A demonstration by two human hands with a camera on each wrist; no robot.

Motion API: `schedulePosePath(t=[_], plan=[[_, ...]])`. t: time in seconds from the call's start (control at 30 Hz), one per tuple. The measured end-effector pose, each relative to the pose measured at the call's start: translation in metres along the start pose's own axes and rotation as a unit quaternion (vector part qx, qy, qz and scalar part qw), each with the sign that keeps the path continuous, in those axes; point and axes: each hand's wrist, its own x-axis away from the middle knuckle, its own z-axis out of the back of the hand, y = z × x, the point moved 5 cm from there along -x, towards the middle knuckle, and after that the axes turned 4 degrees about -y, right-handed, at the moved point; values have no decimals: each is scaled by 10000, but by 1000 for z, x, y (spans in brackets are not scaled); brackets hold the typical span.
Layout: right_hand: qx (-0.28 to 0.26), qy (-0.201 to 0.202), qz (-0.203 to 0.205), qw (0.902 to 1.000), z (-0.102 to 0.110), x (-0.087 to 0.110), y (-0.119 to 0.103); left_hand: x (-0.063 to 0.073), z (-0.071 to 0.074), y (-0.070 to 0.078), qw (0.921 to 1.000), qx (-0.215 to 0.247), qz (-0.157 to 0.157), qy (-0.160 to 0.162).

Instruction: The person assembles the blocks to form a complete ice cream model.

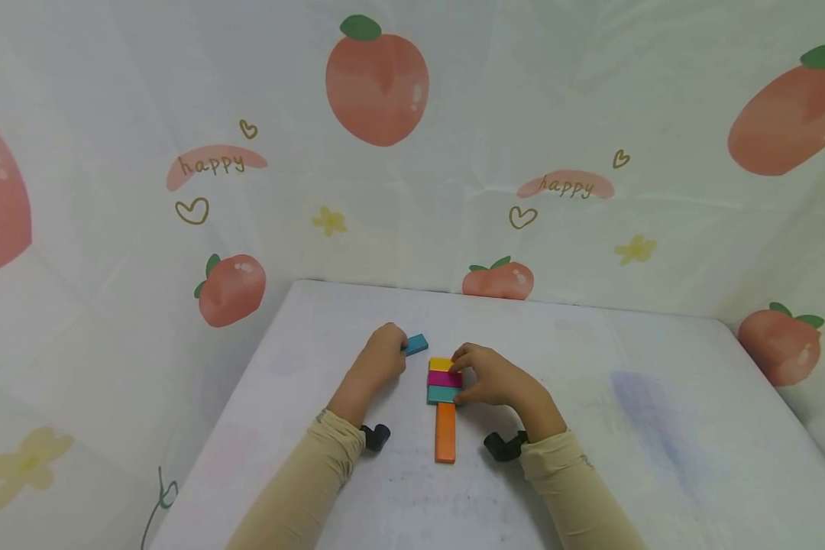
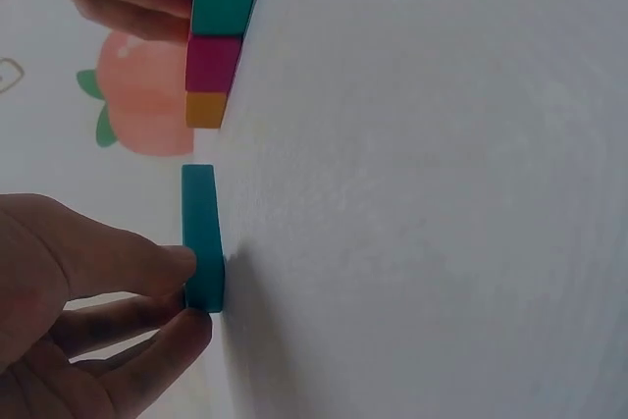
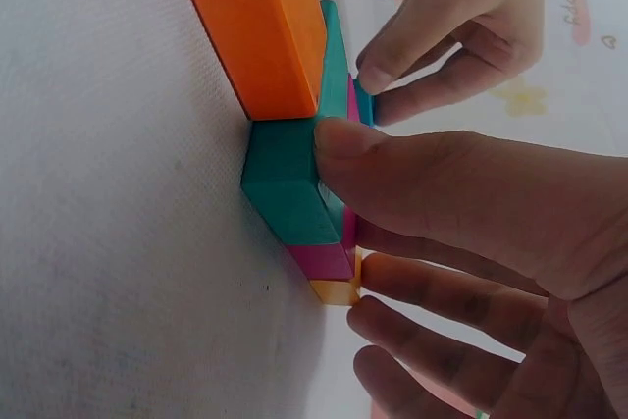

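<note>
My left hand (image 1: 386,353) pinches one end of a blue block (image 1: 416,344) between thumb and fingers, at the far left of the other blocks. In the left wrist view the same blue block (image 2: 201,223) lies close over the table. My right hand (image 1: 491,376) spans a row of three blocks laid side by side: yellow (image 1: 441,364), magenta (image 1: 444,379) and teal (image 1: 442,394). Its thumb presses the teal block (image 3: 285,179), while its fingers reach the yellow block (image 3: 339,291). An orange block (image 1: 445,433) extends from the teal one toward me, end against its side.
The white table (image 1: 660,367) is backed by a fruit-printed white curtain (image 1: 412,191). Black wrist fittings (image 1: 376,438) stick out beneath both wrists. Long beige sleeves (image 1: 302,481) cover the forearms.
</note>
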Motion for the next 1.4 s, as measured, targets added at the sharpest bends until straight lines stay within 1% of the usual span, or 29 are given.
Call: schedulePosePath(t=[0.27,0.53,0.8,0.93,1.2,1.3,1.4], plan=[[-4,4,32,10000,-1,-1,1,-1,-7,6,9997,99,-203,-52],[9,49,28,10000,-1,-1,1,-2,-12,12,9993,156,-242,-248],[-25,42,-4,10000,0,0,0,-2,-14,20,9973,138,-592,-418],[-8,54,34,10000,0,0,0,-2,-15,22,9969,215,-594,-476],[-53,50,40,10000,1,1,-1,-3,-18,24,9966,262,-445,-634],[-90,45,49,9999,1,1,-1,-2,-18,27,9960,278,-529,-670],[-104,37,45,9999,1,0,-1,-2,-19,29,9951,251,-687,-659]])
